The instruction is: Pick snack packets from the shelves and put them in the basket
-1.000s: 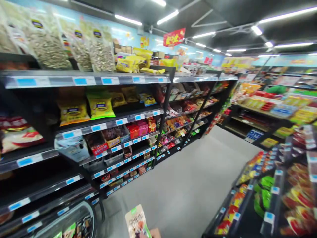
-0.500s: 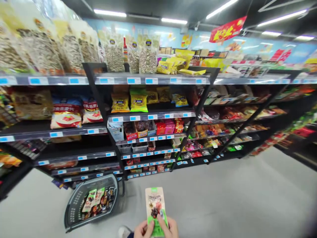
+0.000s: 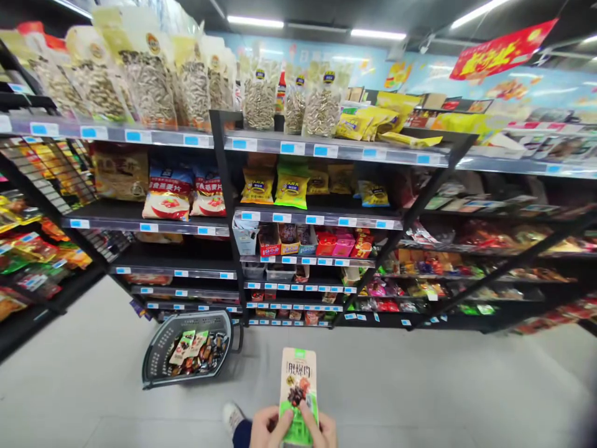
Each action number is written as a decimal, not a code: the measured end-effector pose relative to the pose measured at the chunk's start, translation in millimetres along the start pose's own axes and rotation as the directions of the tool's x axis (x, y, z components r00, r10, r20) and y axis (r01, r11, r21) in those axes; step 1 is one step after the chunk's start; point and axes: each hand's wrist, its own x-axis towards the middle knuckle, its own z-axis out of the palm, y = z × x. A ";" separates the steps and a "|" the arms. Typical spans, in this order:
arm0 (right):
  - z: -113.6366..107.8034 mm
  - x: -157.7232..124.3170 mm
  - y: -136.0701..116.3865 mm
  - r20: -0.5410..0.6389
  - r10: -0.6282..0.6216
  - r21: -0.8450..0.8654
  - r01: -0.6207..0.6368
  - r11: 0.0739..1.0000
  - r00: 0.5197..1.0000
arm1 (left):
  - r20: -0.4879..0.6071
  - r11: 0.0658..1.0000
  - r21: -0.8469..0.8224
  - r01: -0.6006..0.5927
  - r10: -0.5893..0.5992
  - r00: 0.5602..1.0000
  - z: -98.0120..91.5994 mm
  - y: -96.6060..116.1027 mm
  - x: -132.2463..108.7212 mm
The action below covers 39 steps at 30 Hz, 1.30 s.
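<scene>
A tall beige and green snack packet (image 3: 298, 386) stands upright at the bottom middle of the view, held by both hands. My left hand (image 3: 269, 428) is closed on its lower left edge, thumb on the front. My right hand (image 3: 321, 428) is closed on its lower right edge. A grey shopping basket (image 3: 161, 339) with several snack packets in it sits on the floor to the left, in front of the shelves. Part of a white shoe (image 3: 231, 415) shows beside my left hand.
Black shelving (image 3: 224, 186) full of snack bags, seed packs and blue price tags runs across the view ahead. Another rack (image 3: 28, 261) juts in at the left. Grey floor (image 3: 420, 386) stretches to the right along the aisle.
The view has swung left from looking down the aisle to facing the shelves. The packet has come up into view, both hands now showing on it, and the basket has appeared on the floor.
</scene>
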 end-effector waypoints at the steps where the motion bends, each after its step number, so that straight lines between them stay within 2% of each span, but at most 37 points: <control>1: -0.1 1.0 -0.9 0.012 0.003 0.011 -0.003 1.000 1.000 | 0.004 1.000 -0.028 0.001 -0.001 1.000 0.6 0.4 0.6; 5: 1.5 1.9 -5.8 0.014 0.006 0.015 -0.006 1.000 1.000 | 0.037 0.991 -0.132 0.006 -0.001 0.999 2.2 0.8 3.3; 9: 5.5 -0.2 -10.8 -0.002 -0.042 0.006 0.042 0.999 0.999 | 0.040 0.988 -0.152 -0.014 0.021 0.999 2.3 5.1 4.4; 18: 9.9 -1.7 -10.9 -0.049 -0.041 0.023 0.042 0.999 0.998 | -0.136 0.998 0.006 -0.058 0.059 0.989 4.0 7.1 4.4; 24: 14.9 -7.1 -19.9 -0.006 -0.048 0.063 0.048 0.997 0.999 | -0.150 0.996 -0.086 -0.026 0.013 0.989 1.1 12.6 3.3; 31: 16.2 -7.9 -18.6 -0.006 -0.066 0.086 0.066 0.994 0.998 | -0.176 0.996 -0.084 -0.036 0.021 0.984 -2.6 16.8 3.4; 39: 17.0 -9.1 -21.5 0.036 -0.075 0.094 0.071 0.993 0.997 | -0.219 0.994 -0.092 -0.055 0.034 0.975 -1.6 8.2 4.7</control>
